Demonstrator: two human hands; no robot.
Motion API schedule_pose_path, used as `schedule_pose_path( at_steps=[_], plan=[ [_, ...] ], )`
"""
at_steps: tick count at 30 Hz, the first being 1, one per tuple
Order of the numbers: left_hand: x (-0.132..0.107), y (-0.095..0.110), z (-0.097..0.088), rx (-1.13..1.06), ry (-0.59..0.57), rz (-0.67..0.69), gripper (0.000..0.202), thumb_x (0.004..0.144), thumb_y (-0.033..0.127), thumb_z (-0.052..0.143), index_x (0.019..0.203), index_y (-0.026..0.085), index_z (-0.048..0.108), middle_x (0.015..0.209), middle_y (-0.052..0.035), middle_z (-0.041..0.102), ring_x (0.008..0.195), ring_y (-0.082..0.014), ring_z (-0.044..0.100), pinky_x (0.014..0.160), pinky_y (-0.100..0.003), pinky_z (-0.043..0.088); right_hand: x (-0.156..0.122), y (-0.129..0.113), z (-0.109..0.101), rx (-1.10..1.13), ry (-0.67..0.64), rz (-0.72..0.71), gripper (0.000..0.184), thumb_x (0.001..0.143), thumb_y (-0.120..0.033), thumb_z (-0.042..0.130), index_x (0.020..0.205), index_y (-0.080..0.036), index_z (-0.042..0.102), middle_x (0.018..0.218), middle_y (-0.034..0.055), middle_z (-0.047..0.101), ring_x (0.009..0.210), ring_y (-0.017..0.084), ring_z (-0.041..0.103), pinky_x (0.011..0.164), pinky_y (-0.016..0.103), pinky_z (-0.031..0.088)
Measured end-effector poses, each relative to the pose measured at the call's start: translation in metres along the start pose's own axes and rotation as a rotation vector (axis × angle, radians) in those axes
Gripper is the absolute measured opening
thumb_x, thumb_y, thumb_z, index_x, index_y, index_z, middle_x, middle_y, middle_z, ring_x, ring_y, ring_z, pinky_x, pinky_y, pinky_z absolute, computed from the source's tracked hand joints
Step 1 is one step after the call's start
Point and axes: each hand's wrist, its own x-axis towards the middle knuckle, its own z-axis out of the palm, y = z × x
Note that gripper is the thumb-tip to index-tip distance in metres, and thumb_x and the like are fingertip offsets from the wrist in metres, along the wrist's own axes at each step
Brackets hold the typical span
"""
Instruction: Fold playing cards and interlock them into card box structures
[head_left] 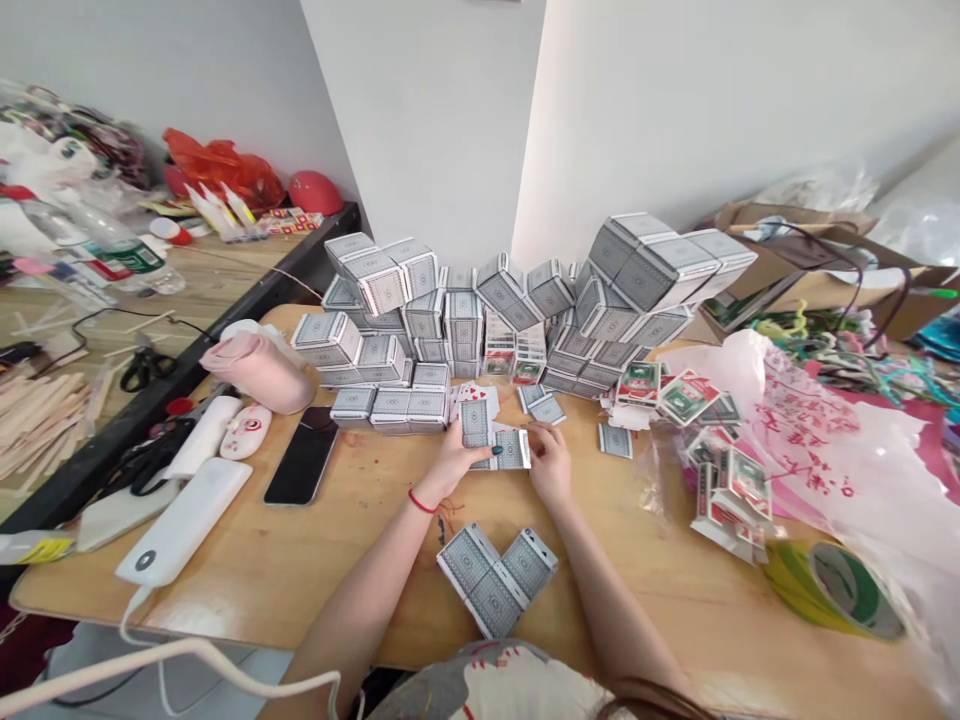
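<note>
My left hand [450, 460] is closed on grey-backed playing cards [476, 425], its thumb lying across them. The held cards form an L, one part upright and one reaching right. At the right end, by a white edge, the curled fingers of my right hand [551, 468] pinch the cards. Between my forearms lies a V-shaped block of joined card stacks [491, 595]. Just beyond my hands are a few face-up cards with red hearts [474, 395] and loose face-down cards [544, 405]. Another small card stack [615, 440] lies to the right.
Tall blocks of card stacks [390, 330] line the back, with more blocks [637, 270] at right. Card boxes [739, 485], yellow tape [832, 590] and a plastic bag [810, 430] lie right. Left are a phone [302, 458], power bank [184, 520] and pink roll [259, 370].
</note>
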Motion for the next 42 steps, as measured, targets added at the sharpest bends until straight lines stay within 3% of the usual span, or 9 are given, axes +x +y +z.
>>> schedule_pose_path(
  at_steps=[2, 6, 11, 14, 19, 24, 31, 34, 42],
  plan=[
    [0.000, 0.000, -0.001, -0.020, -0.012, -0.015, 0.067, 0.057, 0.015, 0.071, 0.117, 0.020, 0.044, 0.119, -0.0077, 0.053, 0.109, -0.0233, 0.048, 0.096, -0.041, 0.036, 0.002, -0.001, 0.000, -0.074, -0.089, -0.061, 0.028, 0.075, -0.027, 0.050, 0.100, -0.020, 0.059, 0.106, 0.0086, 0.055, 0.092, 0.020, 0.055, 0.075, 0.028, 0.043],
    [0.001, 0.000, -0.001, -0.006, -0.006, -0.018, 0.060, 0.059, 0.018, 0.070, 0.114, 0.018, 0.045, 0.116, -0.0077, 0.054, 0.107, -0.0229, 0.049, 0.095, -0.041, 0.036, 0.004, 0.000, 0.002, -0.165, -0.133, 0.000, 0.034, 0.072, -0.022, 0.050, 0.106, -0.020, 0.055, 0.101, 0.0081, 0.055, 0.081, 0.018, 0.057, 0.069, 0.027, 0.043],
    [0.001, -0.003, -0.002, 0.034, 0.016, -0.008, 0.049, 0.064, 0.025, 0.066, 0.110, 0.019, 0.049, 0.113, -0.0052, 0.057, 0.106, -0.0210, 0.050, 0.094, -0.038, 0.037, 0.006, 0.004, -0.002, -0.113, -0.125, 0.045, 0.012, 0.070, -0.026, 0.049, 0.070, -0.017, 0.057, 0.074, 0.0037, 0.055, 0.060, 0.014, 0.051, 0.056, 0.024, 0.040],
    [0.002, -0.006, -0.004, 0.078, 0.050, -0.056, 0.033, 0.069, 0.033, 0.060, 0.097, 0.016, 0.055, 0.104, -0.0055, 0.061, 0.103, -0.0216, 0.052, 0.091, -0.038, 0.038, 0.003, 0.005, -0.006, 0.034, -0.126, 0.119, 0.021, 0.071, -0.033, 0.050, 0.058, -0.018, 0.049, 0.057, 0.0004, 0.051, 0.051, 0.012, 0.046, 0.048, 0.023, 0.036],
    [0.005, -0.008, -0.006, 0.120, 0.110, -0.027, 0.034, 0.073, 0.034, 0.056, 0.103, 0.018, 0.053, 0.117, -0.0063, 0.054, 0.113, -0.0212, 0.045, 0.097, -0.035, 0.032, 0.001, 0.006, -0.010, 0.478, -0.062, 0.379, 0.032, 0.073, -0.052, 0.048, 0.072, -0.020, 0.044, 0.038, -0.0071, 0.042, 0.030, 0.009, 0.034, 0.031, 0.021, 0.026],
    [0.005, -0.006, -0.004, 0.164, 0.123, -0.008, 0.041, 0.074, 0.029, 0.054, 0.113, 0.020, 0.044, 0.125, -0.0071, 0.046, 0.118, -0.0196, 0.040, 0.099, -0.033, 0.028, 0.003, 0.003, -0.015, 0.623, -0.098, 0.404, 0.039, 0.069, -0.054, 0.054, 0.086, -0.020, 0.045, 0.043, -0.0079, 0.049, 0.025, 0.006, 0.032, 0.027, 0.019, 0.023],
    [0.003, -0.001, -0.002, 0.223, 0.027, 0.004, 0.033, 0.075, 0.027, 0.053, 0.107, 0.019, 0.050, 0.114, -0.0062, 0.054, 0.106, -0.0202, 0.048, 0.094, -0.034, 0.034, 0.002, -0.001, -0.017, 0.635, -0.203, 0.374, 0.037, 0.071, -0.051, 0.054, 0.088, -0.019, 0.047, 0.044, -0.0093, 0.044, 0.026, 0.005, 0.032, 0.027, 0.018, 0.024],
    [0.003, -0.001, -0.001, 0.230, 0.057, -0.009, 0.031, 0.075, 0.027, 0.053, 0.105, 0.019, 0.052, 0.110, -0.0058, 0.057, 0.104, -0.0209, 0.049, 0.092, -0.033, 0.036, 0.002, 0.000, -0.017, 0.627, -0.237, 0.375, 0.037, 0.071, -0.050, 0.054, 0.089, -0.018, 0.048, 0.044, -0.0089, 0.044, 0.028, 0.005, 0.032, 0.028, 0.017, 0.025],
    [0.003, -0.002, -0.002, 0.229, 0.037, 0.004, 0.032, 0.074, 0.029, 0.053, 0.105, 0.018, 0.054, 0.109, -0.0066, 0.058, 0.103, -0.0216, 0.050, 0.090, -0.033, 0.038, 0.005, 0.001, -0.020, 0.595, -0.163, 0.385, 0.037, 0.070, -0.051, 0.053, 0.088, -0.019, 0.048, 0.046, -0.0077, 0.043, 0.031, 0.005, 0.033, 0.029, 0.018, 0.026]
  ],
)
